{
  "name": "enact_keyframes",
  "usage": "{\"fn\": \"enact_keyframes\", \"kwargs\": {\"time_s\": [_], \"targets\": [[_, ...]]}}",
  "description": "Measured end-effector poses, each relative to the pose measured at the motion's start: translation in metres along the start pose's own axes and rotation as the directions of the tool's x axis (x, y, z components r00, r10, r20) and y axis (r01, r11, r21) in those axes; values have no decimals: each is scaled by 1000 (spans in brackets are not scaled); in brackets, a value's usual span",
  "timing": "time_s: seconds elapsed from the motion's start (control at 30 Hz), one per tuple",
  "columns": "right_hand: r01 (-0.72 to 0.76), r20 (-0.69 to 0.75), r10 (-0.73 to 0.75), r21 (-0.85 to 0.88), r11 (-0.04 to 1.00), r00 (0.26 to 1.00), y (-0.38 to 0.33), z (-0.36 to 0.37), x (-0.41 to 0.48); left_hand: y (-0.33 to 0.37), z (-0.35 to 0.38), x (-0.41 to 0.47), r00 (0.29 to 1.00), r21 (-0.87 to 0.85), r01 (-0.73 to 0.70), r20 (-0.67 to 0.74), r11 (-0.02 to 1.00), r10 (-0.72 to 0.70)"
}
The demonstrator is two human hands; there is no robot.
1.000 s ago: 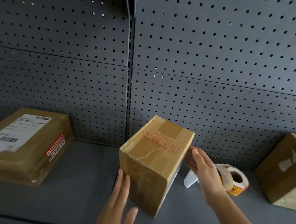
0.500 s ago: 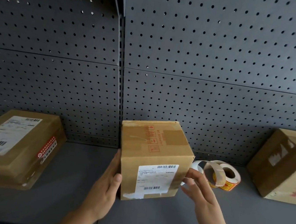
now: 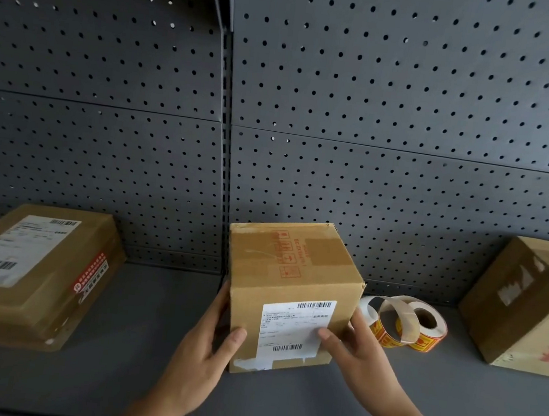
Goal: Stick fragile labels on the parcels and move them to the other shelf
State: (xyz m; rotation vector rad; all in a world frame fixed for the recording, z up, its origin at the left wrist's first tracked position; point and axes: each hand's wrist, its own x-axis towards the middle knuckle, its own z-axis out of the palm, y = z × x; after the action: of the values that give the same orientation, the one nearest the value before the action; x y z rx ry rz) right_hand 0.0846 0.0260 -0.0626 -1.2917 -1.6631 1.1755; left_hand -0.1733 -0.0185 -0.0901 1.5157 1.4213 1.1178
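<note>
On my feed, far left, a flat parcel (image 3: 29, 270) lies on the dark shelf (image 3: 113, 377), close to the back wall (image 3: 377, 117) of punched metal. Its top carries a white shipping slip (image 3: 21, 249), and a red sticker (image 3: 91, 276) sits on the sloping side that faces right (I cannot read the print on it).

Next comes my left hand (image 3: 203, 359). Its palm lies flat against the left side of the middle box (image 3: 289, 277) and the thumb is hooked round the near left edge onto the front face, so it grips the box. The middle box stands upright on the shelf at the centre, near the front, with red printed marks and brown tape on top and a white barcode label (image 3: 294, 332) on the near face.

My right hand (image 3: 362, 356) holds the other side of the same box: the thumb presses on the right edge of the white barcode label, and the fingers reach round the right side, out of my sight.

Just beside that hand, further back, a roll of labels (image 3: 413, 327) lies on the shelf, yellow and red, with a loose strip of backing looped over it. Well to the right, cut off by the frame, stands the right box (image 3: 527, 302), turned corner-on to me, with a torn white patch on its left face and red print on its near face.
</note>
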Motion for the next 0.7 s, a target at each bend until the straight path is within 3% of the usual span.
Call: {"fn": "enact_keyframes", "kwargs": {"time_s": [0.27, 0.53, 0.7], "targets": [[42, -34, -41, 23, 999, 999, -21, -4, -1, 41, -16, 0, 989, 18, 66, -133, 998, -63], [-220, 0, 220, 30, 975, 976, -51, -16, 3, 60, -41, 17, 953, -42, 287, 114, 957, -281], [-359, 71, 358, 8, 933, 931, -52, -19, 4, 51, -44, 24, 918, -7, 376, 139, 926, -372]]}}
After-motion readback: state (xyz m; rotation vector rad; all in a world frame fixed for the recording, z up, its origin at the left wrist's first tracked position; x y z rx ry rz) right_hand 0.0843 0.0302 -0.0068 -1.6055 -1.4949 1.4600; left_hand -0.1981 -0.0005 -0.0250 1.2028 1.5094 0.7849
